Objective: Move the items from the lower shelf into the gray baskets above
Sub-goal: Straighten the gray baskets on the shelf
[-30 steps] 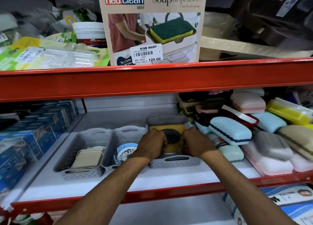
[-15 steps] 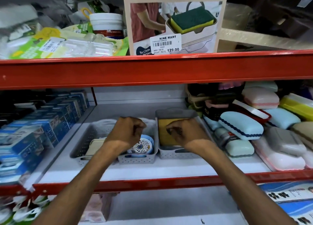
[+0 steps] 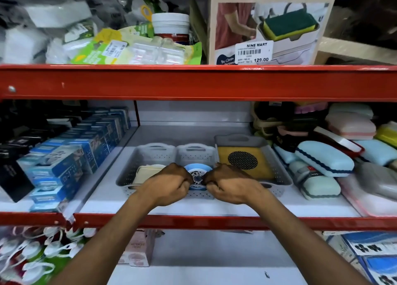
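Observation:
Three gray perforated baskets stand side by side on the middle shelf. The left basket (image 3: 150, 153) holds a beige item (image 3: 148, 170). A blue round item (image 3: 197, 173) with a patterned centre lies in the middle basket (image 3: 195, 151). The right basket (image 3: 242, 138) holds a yellow pad with a black mesh circle (image 3: 242, 161). My left hand (image 3: 169, 183) and my right hand (image 3: 232, 183) are curled at the near end of the middle basket. They sit on either side of the blue round item, with fingertips on its rim.
Blue boxes (image 3: 71, 155) fill the shelf to the left, and soap cases (image 3: 324, 158) are piled to the right. A red beam (image 3: 193, 82) runs overhead under a soap dispenser box (image 3: 268, 24). The lower shelf holds a pink box (image 3: 137, 250), white packs (image 3: 32, 254) and blue packages (image 3: 373, 256).
Both hands left the yellow pad in the right basket and moved left to the middle basket, where they closed on either side of the blue round item.

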